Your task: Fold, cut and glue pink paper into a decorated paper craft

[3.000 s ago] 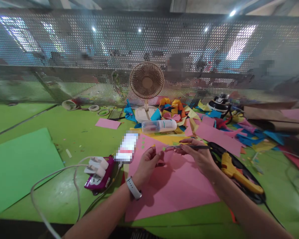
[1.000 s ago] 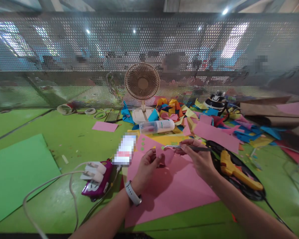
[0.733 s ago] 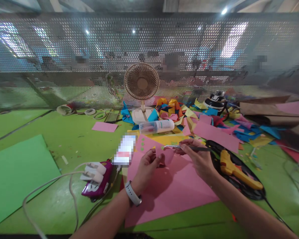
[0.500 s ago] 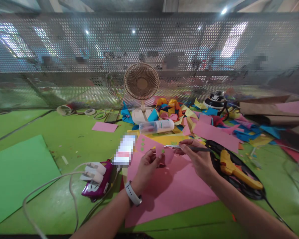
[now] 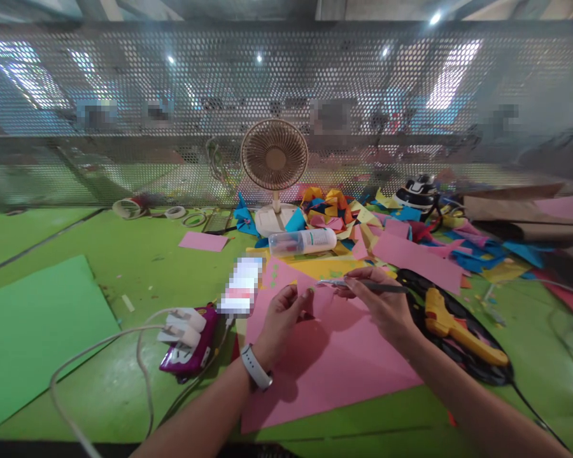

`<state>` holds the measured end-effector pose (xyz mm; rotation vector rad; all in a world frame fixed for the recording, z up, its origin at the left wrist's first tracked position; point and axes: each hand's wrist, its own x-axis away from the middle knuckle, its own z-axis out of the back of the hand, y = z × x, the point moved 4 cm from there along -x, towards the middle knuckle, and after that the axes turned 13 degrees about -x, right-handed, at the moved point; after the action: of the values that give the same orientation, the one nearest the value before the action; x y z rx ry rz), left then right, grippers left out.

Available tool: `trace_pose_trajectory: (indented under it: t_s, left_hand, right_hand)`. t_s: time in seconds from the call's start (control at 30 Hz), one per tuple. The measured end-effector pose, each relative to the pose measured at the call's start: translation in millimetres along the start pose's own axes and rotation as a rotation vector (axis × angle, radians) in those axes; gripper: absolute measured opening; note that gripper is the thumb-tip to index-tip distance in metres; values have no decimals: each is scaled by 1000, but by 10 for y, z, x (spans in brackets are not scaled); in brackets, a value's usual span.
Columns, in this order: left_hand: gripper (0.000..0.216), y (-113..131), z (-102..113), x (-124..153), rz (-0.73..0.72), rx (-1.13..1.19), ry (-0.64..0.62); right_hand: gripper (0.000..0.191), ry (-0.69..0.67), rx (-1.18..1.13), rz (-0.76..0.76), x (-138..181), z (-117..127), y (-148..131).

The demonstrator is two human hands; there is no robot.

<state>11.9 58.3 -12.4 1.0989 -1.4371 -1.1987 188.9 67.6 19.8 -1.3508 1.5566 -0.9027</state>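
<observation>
We can read no words or numbers here. The bottle (image 5: 304, 241) bears a label whose print is too small for us to make out. The purple power strip (image 5: 200, 337) carries white marks that we cannot read as letters.

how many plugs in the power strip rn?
2 plugs. Both white, side by side on the purple strip, left of the left hand: one farther, one nearer. Others may be hidden beneath.
</observation>
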Motion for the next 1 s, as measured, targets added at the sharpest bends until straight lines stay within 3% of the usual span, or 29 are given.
trace_pose_trajectory:
  t_s: [0.2,0.37,1.0]
  left_hand:
    - [30,-38,26,-19,5,55,10]
    - [29,-89,47,-34,63,180,46]
    - [36,-75,2,-8,43,124,40]
  right_hand:
    - [23,-79,5,-71,19,-41,-9]
    - [24,-66,-5,-73,14,-30,53]
    - [30,-80,47,-85,27,-86,86]
